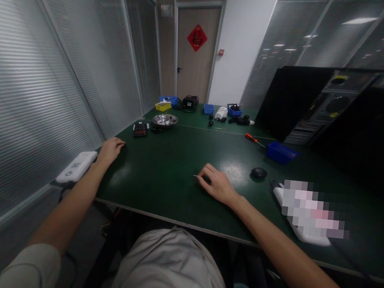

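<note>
My right hand point(216, 182) is over the middle of the green table point(161, 177), its thumb and forefinger pinched on a thin, pale, pin-like piece point(195, 176) that points left. My left hand point(110, 149) rests at the table's left edge with its fingers curled together; whether anything is in them is too small to tell. Beyond it lies a dark box with red marks point(141, 130), next to a shiny metal dish point(165, 120) that holds small items. A black mouse point(259, 173) sits to the right of my right hand.
An orange-handled screwdriver point(254, 140) points at a blue tray point(281, 153) on the right. A white device point(77, 167) is at the left edge. A blurred-out white object point(304, 213) lies near right. Small bins point(209, 109) stand far back; large black equipment point(294, 99) stands right.
</note>
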{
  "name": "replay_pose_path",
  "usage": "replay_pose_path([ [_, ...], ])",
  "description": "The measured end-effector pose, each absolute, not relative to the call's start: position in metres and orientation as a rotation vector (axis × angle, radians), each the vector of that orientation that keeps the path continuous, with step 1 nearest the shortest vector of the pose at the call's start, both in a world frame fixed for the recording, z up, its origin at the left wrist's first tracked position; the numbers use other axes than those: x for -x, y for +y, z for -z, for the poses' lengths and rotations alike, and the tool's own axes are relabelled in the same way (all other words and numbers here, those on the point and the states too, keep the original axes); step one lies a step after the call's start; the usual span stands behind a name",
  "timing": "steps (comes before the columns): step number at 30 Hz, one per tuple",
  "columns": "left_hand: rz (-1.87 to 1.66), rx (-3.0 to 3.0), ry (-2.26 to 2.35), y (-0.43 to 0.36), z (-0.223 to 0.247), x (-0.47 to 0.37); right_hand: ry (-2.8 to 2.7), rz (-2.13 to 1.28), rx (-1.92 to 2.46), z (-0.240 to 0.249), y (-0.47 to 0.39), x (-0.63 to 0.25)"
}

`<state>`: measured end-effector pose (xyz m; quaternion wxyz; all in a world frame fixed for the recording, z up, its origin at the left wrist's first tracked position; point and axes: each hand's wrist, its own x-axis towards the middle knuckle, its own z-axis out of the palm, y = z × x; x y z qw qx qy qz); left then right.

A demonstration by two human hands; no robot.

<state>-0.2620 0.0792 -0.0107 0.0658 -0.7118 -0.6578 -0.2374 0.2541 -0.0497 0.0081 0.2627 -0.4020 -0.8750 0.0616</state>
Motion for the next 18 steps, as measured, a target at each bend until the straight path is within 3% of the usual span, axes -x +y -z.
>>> replay_pose_path([
  [18, 0.429, 2.099, -1.884, 0.0763, 0.0150, 0.2559, -2.372, -0.167, 1.074, -0.0084, -0.0493, -0.2540],
])
